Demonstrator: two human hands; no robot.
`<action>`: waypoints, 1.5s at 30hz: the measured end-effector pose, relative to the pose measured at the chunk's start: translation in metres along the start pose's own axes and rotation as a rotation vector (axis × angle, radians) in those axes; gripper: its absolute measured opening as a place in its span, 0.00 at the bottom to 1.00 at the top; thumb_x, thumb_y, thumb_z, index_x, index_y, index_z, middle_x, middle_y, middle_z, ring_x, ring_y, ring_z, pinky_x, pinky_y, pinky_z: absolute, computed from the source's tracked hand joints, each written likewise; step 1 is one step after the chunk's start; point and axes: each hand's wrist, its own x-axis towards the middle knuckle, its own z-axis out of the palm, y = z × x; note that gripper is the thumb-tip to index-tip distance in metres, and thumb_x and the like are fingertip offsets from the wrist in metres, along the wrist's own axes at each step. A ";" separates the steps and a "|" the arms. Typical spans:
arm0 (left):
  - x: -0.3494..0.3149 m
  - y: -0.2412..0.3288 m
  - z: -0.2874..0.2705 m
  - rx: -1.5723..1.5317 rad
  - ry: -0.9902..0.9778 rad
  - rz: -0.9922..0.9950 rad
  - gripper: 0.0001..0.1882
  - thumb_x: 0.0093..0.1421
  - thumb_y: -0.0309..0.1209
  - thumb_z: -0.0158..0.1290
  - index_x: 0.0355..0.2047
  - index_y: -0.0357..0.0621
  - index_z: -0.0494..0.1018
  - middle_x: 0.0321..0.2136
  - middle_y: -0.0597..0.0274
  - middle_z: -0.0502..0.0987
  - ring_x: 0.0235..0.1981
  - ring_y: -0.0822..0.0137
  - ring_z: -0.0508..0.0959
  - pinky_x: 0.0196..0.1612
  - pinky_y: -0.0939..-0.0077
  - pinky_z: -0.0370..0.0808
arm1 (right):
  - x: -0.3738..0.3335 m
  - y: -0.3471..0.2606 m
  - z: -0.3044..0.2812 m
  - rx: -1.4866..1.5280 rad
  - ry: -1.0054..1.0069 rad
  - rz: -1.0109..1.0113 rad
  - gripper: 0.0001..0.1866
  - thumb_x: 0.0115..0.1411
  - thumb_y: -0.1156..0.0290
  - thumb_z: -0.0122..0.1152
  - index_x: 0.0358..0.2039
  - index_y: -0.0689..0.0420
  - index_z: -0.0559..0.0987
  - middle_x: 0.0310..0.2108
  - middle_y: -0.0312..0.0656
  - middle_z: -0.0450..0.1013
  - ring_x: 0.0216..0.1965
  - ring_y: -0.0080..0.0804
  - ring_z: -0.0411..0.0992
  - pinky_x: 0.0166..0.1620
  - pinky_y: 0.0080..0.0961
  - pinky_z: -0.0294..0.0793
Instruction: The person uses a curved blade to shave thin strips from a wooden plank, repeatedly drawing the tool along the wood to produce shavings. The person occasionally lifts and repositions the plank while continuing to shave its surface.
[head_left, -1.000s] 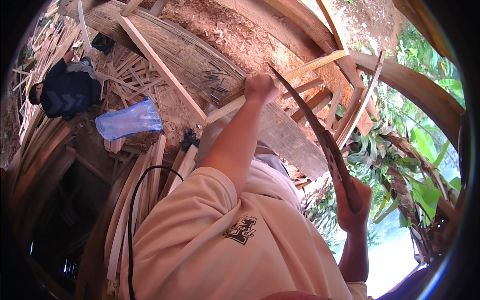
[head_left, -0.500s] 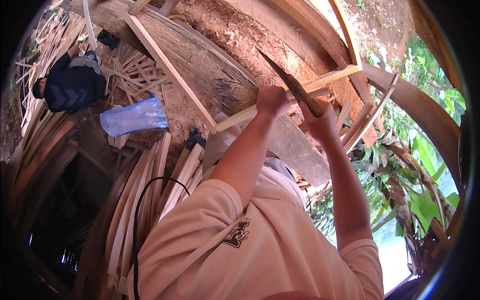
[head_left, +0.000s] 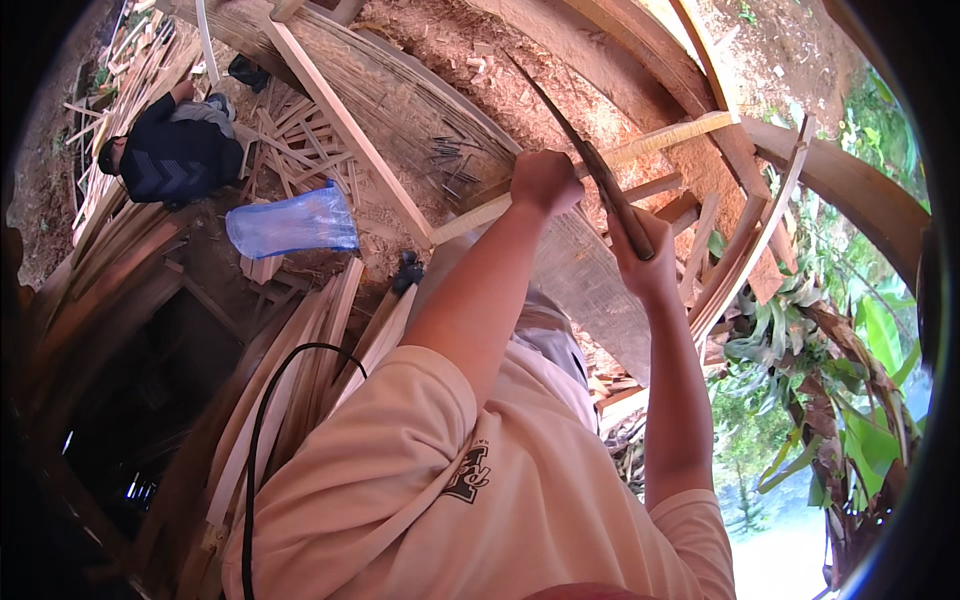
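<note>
My right hand (head_left: 643,256) is wrapped around the wooden handle of a handsaw (head_left: 600,172). The saw's dark blade, seen nearly edge-on, points away and to the left across a pale wooden strip (head_left: 665,138). Closed over that same strip, just left of the blade, is my left hand (head_left: 546,184). The strip lies over a broad weathered plank (head_left: 400,110). Its left end meets a second pale strip (head_left: 345,125) at a corner. Whether the teeth are in the wood cannot be made out.
Several nails (head_left: 455,165) lie loose on the plank. A blue plastic bag (head_left: 293,222) sits left, near a crouching person in dark clothes (head_left: 180,150). Long wooden strips (head_left: 285,375) are stacked at lower left, with a black cable (head_left: 262,420) above them. Offcuts (head_left: 715,250) stand at right.
The saw and my right hand have shifted slightly toward me, and the blade now looks thinner, more edge-on. My left hand stays on the strip. The whole view has turned a little.
</note>
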 end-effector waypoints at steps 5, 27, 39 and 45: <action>0.003 -0.004 0.008 0.053 0.050 0.002 0.13 0.55 0.33 0.54 0.29 0.41 0.86 0.33 0.44 0.86 0.38 0.47 0.87 0.43 0.53 0.83 | -0.021 0.034 0.000 0.013 -0.029 -0.082 0.11 0.66 0.72 0.65 0.28 0.64 0.77 0.16 0.43 0.66 0.19 0.25 0.62 0.25 0.32 0.63; 0.001 0.007 0.037 0.239 0.046 0.102 0.19 0.66 0.39 0.46 0.32 0.48 0.87 0.35 0.53 0.87 0.46 0.52 0.85 0.73 0.31 0.51 | -0.024 0.058 -0.028 0.057 -0.030 -0.228 0.10 0.60 0.73 0.66 0.25 0.62 0.76 0.14 0.43 0.64 0.16 0.28 0.60 0.23 0.32 0.59; 0.007 -0.005 0.051 0.127 0.275 0.113 0.17 0.58 0.35 0.49 0.17 0.47 0.83 0.26 0.56 0.83 0.49 0.56 0.80 0.77 0.30 0.35 | -0.010 0.043 -0.035 0.096 -0.078 -0.225 0.13 0.60 0.74 0.67 0.22 0.62 0.73 0.14 0.45 0.62 0.16 0.34 0.60 0.23 0.35 0.60; 0.005 0.013 0.044 0.201 0.164 0.067 0.15 0.63 0.39 0.51 0.33 0.49 0.86 0.35 0.53 0.87 0.46 0.54 0.85 0.72 0.31 0.53 | -0.021 0.029 -0.024 -0.019 -0.032 -0.190 0.15 0.64 0.69 0.69 0.25 0.63 0.75 0.15 0.48 0.64 0.16 0.39 0.60 0.24 0.37 0.61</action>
